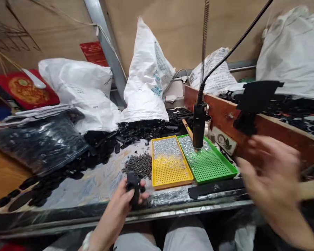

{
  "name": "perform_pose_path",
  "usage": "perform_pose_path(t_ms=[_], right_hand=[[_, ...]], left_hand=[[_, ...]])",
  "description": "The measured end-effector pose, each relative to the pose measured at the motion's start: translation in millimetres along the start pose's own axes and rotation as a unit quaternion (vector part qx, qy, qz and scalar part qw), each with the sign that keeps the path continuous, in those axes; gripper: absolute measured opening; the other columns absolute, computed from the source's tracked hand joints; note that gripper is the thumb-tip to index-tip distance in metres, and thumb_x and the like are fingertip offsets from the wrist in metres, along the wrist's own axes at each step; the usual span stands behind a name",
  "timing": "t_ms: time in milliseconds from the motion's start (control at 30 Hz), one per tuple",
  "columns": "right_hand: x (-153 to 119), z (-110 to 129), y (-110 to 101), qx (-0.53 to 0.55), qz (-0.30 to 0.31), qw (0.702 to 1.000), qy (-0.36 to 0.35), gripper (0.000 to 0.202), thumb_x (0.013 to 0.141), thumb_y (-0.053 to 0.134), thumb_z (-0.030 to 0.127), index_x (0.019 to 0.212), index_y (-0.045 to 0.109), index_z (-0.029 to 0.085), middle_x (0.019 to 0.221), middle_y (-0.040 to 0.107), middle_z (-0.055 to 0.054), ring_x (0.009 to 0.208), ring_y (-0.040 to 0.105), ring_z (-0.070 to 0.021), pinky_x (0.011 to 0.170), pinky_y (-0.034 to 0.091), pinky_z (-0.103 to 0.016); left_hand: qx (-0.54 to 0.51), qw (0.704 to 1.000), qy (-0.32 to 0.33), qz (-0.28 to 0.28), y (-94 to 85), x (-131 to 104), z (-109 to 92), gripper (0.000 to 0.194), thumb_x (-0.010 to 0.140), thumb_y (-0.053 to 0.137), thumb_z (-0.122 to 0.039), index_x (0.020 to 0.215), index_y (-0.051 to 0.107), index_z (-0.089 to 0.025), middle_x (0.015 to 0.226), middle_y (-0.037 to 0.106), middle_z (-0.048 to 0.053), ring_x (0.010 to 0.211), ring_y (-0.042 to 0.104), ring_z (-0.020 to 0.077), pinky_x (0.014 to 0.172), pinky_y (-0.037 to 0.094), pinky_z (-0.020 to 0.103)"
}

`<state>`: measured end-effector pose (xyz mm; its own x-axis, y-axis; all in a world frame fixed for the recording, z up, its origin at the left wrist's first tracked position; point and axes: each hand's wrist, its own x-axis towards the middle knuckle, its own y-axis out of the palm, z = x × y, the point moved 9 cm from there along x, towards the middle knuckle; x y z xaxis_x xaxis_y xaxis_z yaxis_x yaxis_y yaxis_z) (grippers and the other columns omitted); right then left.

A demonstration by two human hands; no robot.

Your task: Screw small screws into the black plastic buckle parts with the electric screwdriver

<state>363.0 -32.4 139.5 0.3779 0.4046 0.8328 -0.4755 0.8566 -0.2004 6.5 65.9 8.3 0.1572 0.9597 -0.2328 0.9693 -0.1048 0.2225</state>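
My left hand (120,202) holds a small black plastic part (133,188) above the table's front edge, just in front of a pile of small dark pieces (138,165). On the right my right hand (273,174) is raised and blurred, its fingers around the lower end of a black part with a flat plate (259,97). Between the hands lie a yellow tray (170,179) and a green tray (211,174), both with small silvery pieces. A black electric screwdriver (198,125) hangs upright over the green tray.
White sacks (149,76) stand at the back. Black plastic parts (143,129) cover the rear and left of the table (81,188). A wooden board (225,111) runs along the right. A black strip (217,187) lies before the trays, and a wooden handle (187,129) rests behind them.
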Motion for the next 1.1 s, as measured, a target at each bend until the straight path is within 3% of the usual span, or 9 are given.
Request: perform_pose_path(t_ms=[100,167,233,300,533,700,867,1100], right_hand=[[33.3,13.3,98.1,0.107,0.078,0.991,0.037,0.077,0.074,0.064,0.048,0.137,0.025,0.028,0.125,0.045,-0.013,0.107,0.053,-0.0258,0.087,0.048,-0.050],[46.4,8.4,154.6,0.200,0.140,0.967,0.079,0.070,0.074,0.065,0.047,0.132,0.031,0.027,0.114,0.054,-0.009,0.101,0.057,-0.0218,0.085,0.049,-0.044],[49.4,8.7,190.8,0.275,0.177,0.940,0.101,0.055,0.074,0.066,0.046,0.119,0.045,0.024,0.108,0.059,-0.007,0.097,0.059,-0.0198,0.088,0.049,-0.041],[45.0,15.3,208.0,0.314,0.189,0.924,0.109,0.046,0.073,0.066,0.045,0.110,0.050,0.023,0.109,0.061,-0.007,0.098,0.059,-0.0197,0.090,0.047,-0.040],[26.9,48.0,237.2,0.332,0.181,0.919,0.111,0.039,0.073,0.066,0.036,0.106,0.049,0.025,0.106,0.061,-0.004,0.097,0.058,-0.0170,0.091,0.046,-0.037],[22.3,50.7,253.6,0.336,0.178,0.913,0.145,0.026,0.074,0.064,0.030,0.097,0.055,0.021,0.102,0.064,-0.004,0.090,0.060,-0.0160,0.087,0.047,-0.038],[0.4,42.3,237.3,0.327,0.175,0.907,0.197,0.018,0.077,0.059,0.028,0.091,0.061,0.017,0.094,0.065,-0.004,0.072,0.061,-0.0125,0.071,0.050,-0.031],[-13.3,51.3,216.4,0.376,0.114,0.900,0.191,0.007,0.080,0.058,0.024,0.085,0.059,0.020,0.075,0.063,0.003,0.053,0.052,-0.0067,0.053,0.044,-0.022]], left_hand=[[-0.033,0.999,0.008,0.008,16.6,14.4,10.2,0.041,0.078,0.060,-0.038,0.112,0.044,-0.020,0.115,0.060,0.009,0.088,0.064,0.0203,0.071,0.045,0.027],[-0.060,0.998,0.002,0.007,18.8,19.7,22.3,0.039,0.080,0.057,-0.036,0.113,0.043,-0.020,0.114,0.060,0.009,0.087,0.064,0.0190,0.070,0.044,0.026],[-0.080,0.997,-0.004,0.004,15.6,21.8,32.2,0.037,0.082,0.055,-0.035,0.114,0.042,-0.021,0.113,0.060,0.009,0.084,0.064,0.0170,0.069,0.044,0.026],[-0.084,0.996,-0.011,0.000,11.4,22.6,38.1,0.035,0.083,0.054,-0.035,0.113,0.042,-0.021,0.111,0.061,0.007,0.080,0.063,0.0153,0.068,0.043,0.026],[-0.075,0.996,-0.033,0.028,11.5,26.5,40.8,0.028,0.083,0.053,-0.034,0.107,0.042,-0.022,0.110,0.061,0.005,0.078,0.062,0.0140,0.067,0.041,0.025],[-0.108,0.993,-0.041,0.022,7.7,26.0,41.0,0.031,0.081,0.055,-0.034,0.108,0.047,-0.020,0.106,0.061,0.005,0.072,0.057,0.0117,0.067,0.040,0.026],[-0.126,0.991,-0.048,0.012,6.4,26.2,41.8,0.029,0.080,0.057,-0.035,0.104,0.049,-0.020,0.103,0.061,0.004,0.070,0.054,0.0117,0.064,0.040,0.026],[-0.071,0.996,-0.037,0.045,9.3,29.0,42.0,0.032,0.083,0.054,-0.035,0.110,0.045,-0.022,0.108,0.059,0.004,0.077,0.059,0.0125,0.067,0.041,0.025]])
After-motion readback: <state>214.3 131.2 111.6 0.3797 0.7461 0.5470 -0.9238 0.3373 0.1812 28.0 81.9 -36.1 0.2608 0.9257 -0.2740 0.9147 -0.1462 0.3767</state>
